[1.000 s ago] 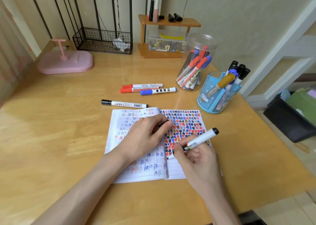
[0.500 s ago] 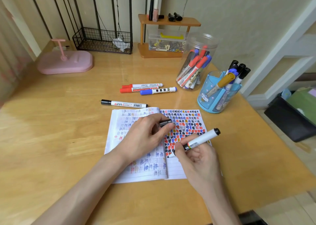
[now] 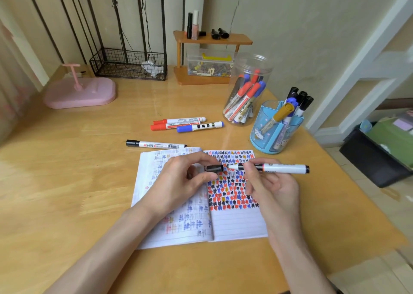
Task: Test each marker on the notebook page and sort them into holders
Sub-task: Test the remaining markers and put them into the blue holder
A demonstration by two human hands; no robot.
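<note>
An open notebook point(image 3: 237, 224) lies on the wooden desk, its right page covered in red, blue and black test marks. Above it my right hand point(image 3: 271, 187) holds an uncapped white marker point(image 3: 281, 168) level, tip pointing left. My left hand point(image 3: 181, 179) pinches its black cap point(image 3: 215, 168), a small gap from the tip. A black marker point(image 3: 156, 145), two red ones point(image 3: 176, 124) and a blue one point(image 3: 200, 126) lie loose behind the notebook. A clear jar point(image 3: 248, 90) and a blue holder point(image 3: 274, 130) at the right contain markers.
A pink stand point(image 3: 82, 93) sits at the back left, with a wire basket point(image 3: 129, 66) and a small wooden shelf point(image 3: 210, 54) along the wall. The desk edge runs close on the right, beside a dark bin point(image 3: 375, 159) on the floor.
My right hand lifted the marker off the page and turned it level, tip to the left. My left hand brought the cap up in line with the tip.
</note>
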